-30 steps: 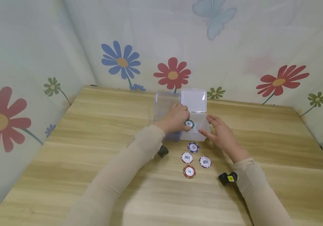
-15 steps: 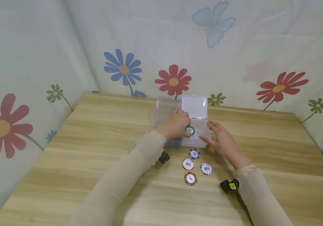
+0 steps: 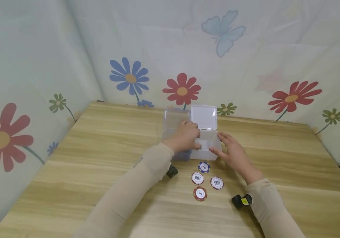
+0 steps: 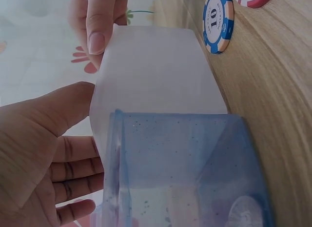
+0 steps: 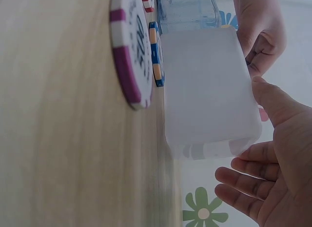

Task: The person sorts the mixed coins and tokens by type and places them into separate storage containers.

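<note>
A small white translucent box with its lid raised stands at the table's middle, beside a blue-tinted clear box. My left hand hovers over the white box's opening, fingers pointing down; the left wrist view shows its palm empty and its thumb near the box wall. My right hand rests with straight fingers against the box's right side, thumb at the front corner. In front lie several chips: a blue 10, a 100, a purple 500 and a red one.
The wooden table is walled on three sides by flower-printed fabric. Black wrist cameras sit by both sleeves. Bare wood lies left, right and in front of the chips.
The green 20 chip that my left hand held over the white box is no longer in sight. Both hands stay at the box; the head view has tilted slightly.
</note>
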Motion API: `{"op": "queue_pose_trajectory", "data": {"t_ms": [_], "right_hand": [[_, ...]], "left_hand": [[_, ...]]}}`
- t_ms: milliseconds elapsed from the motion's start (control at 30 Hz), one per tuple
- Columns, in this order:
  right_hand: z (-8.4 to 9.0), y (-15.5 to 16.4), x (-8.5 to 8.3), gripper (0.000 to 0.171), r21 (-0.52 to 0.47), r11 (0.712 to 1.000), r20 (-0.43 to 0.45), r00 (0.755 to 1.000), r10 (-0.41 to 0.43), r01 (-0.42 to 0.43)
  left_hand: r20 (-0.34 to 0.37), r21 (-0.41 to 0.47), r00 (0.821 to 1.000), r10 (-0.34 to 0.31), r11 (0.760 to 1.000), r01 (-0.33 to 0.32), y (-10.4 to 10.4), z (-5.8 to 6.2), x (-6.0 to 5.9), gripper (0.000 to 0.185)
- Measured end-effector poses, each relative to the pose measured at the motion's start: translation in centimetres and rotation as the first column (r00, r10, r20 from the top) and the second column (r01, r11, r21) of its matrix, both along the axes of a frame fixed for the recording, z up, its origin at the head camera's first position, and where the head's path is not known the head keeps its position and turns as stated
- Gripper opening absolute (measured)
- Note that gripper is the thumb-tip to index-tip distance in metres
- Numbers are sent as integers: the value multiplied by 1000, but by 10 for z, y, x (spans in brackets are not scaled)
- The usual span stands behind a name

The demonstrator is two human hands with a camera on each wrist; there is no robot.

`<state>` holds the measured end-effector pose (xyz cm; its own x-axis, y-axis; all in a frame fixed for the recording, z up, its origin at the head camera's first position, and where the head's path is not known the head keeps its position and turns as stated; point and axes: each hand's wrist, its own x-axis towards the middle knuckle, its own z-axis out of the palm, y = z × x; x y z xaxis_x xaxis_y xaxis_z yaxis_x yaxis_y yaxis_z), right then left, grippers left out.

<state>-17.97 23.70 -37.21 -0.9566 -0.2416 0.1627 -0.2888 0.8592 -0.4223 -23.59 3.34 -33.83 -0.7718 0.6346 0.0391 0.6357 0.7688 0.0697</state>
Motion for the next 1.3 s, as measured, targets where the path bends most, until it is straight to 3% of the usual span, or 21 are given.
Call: {"op": "queue_pose_trajectory", "data": {"t_ms": [367, 533, 833, 1100, 1200, 1300], "right_hand": [[1, -2, -2, 72, 3, 1000, 4, 1000, 1, -1], [2, -4, -7, 72, 3, 1000, 4, 1000, 3, -3], [6, -1, -4, 74, 22, 1000, 58, 998, -12, 10], [7, -1, -8, 75, 22, 1000, 73, 997, -19, 17], [7, 0, -8, 73, 21, 1000, 61, 998, -10, 9], [6, 0, -6, 73, 15, 1000, 61, 998, -3, 2]], "left_hand": [[6, 34, 1000, 9, 999, -9, -3, 0, 3, 39], [-31, 39, 1000, 2, 999, -1, -6, 5, 4, 41], [-39, 111, 999, -27, 993, 31, -6, 14, 15, 40], [-117, 172, 989, -90, 979, 109, -12, 18, 26, 38], [-143, 227, 978, -151, 957, 181, -14, 11, 35, 36], [-156, 266, 956, -249, 922, 283, -17, 1, 47, 34]]}}
